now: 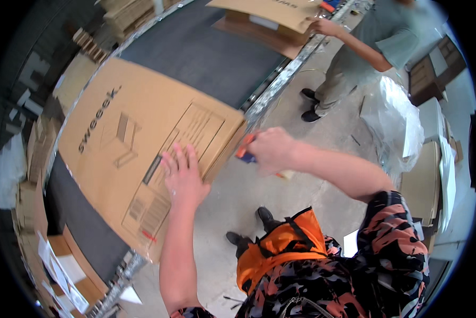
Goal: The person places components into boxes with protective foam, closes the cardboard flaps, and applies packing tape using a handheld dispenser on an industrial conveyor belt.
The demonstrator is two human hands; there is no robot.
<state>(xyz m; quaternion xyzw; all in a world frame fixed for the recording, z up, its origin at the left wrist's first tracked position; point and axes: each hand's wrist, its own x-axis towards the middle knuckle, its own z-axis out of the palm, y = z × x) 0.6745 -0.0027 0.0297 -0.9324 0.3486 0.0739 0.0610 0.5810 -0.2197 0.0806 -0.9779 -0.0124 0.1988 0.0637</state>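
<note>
A large flat brown cardboard carton point(158, 106) lies on the dark conveyor belt, with dark print, a line drawing and a label on its top. My left hand point(184, 177) rests on that top near the right-hand edge, fingers spread and flat. Just off the carton's right side, my right hand point(275, 151) is closed around an orange and dark blue tape dispenser point(246, 150). Motion blur and my fingers hide part of the dispenser.
Farther up the conveyor belt point(195, 50), a co-worker point(370, 47) reaches to another carton point(270, 16). Clear plastic wrap point(394, 124) is bundled at the right beside stacked boards point(423, 180). An opened box point(79, 259) with white sheets stands at lower left.
</note>
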